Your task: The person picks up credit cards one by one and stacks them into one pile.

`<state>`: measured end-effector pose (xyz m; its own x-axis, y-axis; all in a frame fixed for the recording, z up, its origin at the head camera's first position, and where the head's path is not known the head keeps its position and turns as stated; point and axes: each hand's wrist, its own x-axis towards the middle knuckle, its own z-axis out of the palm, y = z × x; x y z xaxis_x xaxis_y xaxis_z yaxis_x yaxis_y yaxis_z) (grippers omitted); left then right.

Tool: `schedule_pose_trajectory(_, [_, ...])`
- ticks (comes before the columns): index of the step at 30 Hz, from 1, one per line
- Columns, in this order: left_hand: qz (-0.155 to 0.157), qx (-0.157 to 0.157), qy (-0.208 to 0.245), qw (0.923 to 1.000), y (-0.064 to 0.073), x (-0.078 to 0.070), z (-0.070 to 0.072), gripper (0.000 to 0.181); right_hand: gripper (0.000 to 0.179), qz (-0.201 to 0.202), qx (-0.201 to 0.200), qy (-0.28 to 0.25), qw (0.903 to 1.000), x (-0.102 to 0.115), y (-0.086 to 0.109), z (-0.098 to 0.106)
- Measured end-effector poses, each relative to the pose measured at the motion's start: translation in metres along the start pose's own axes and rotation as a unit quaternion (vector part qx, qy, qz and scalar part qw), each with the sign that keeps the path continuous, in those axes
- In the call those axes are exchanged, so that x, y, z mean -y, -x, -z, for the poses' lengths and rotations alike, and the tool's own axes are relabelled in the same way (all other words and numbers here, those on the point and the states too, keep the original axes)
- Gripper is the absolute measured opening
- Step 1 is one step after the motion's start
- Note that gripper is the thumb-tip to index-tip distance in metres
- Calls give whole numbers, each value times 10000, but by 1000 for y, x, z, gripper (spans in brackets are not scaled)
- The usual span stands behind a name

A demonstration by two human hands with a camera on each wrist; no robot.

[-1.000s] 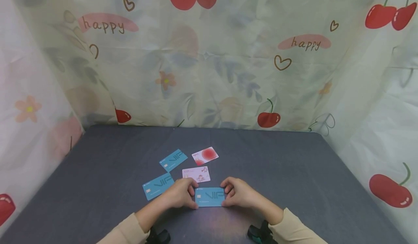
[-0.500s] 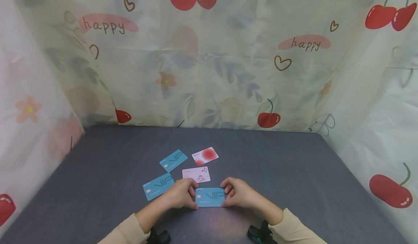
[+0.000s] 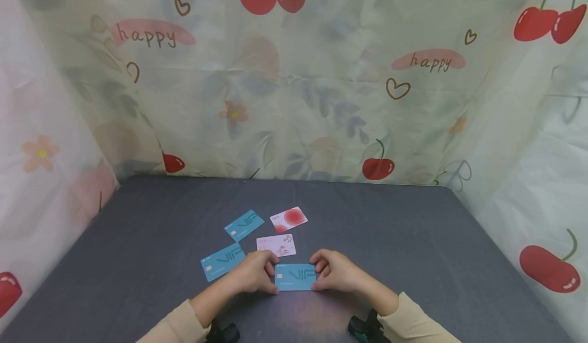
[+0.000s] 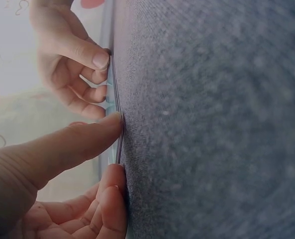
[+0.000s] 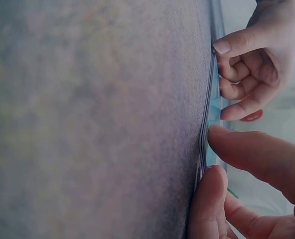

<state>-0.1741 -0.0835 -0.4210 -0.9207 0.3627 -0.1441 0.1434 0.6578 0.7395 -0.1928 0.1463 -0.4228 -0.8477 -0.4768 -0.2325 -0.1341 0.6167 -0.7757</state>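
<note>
squarely between two hands, the front blue card (image 3: 295,277) is held

the front blue card's left short end is pinched by the left hand (image 3: 257,271), its right short end by the right hand (image 3: 338,271). on both sides the thumb is set at the near corner and the curled fingers at the far one, so each grip is opened about as wide as the card's short side. the card is placed about midway between the left and right edges of the dark worktop (image 3: 404,241), well apart from the far edge; whether it is slightly raised cannot be told. several thin edges are shown together in the wrist views, but the layers cannot be counted.

five card faces are seen: three blue, two pink. toward the left edge, the lower blue card (image 3: 220,264) is partly covered by the left wrist; nearer the far edge lies the upper blue card (image 3: 244,225), their corners touching or almost so. the floral pink card (image 3: 277,244) is partly hidden behind the left hand, and beyond it the red-circled card (image 3: 288,219) is laid.

"vip" is read on all three blue cards and the floral pink card; smaller print is illegible. "happy" is printed twice on the curtain (image 3: 294,98) behind the far edge.
</note>
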Motion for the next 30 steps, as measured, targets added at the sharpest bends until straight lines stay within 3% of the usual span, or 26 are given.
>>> schedule_pose_trajectory(10, [-1,53,69,10000,0,0,2,49,45,69,38,37,10000,0,0,3])
schedule_pose_trajectory(20, [-159,-118,212,9996,2,2,7,48,43,114,-24,45,9999,2,-2,7])
schedule_pose_trajectory(30, [69,-231,338,9991,3,5,17,53,41,139,-110,-15,9998,7,-9,11])
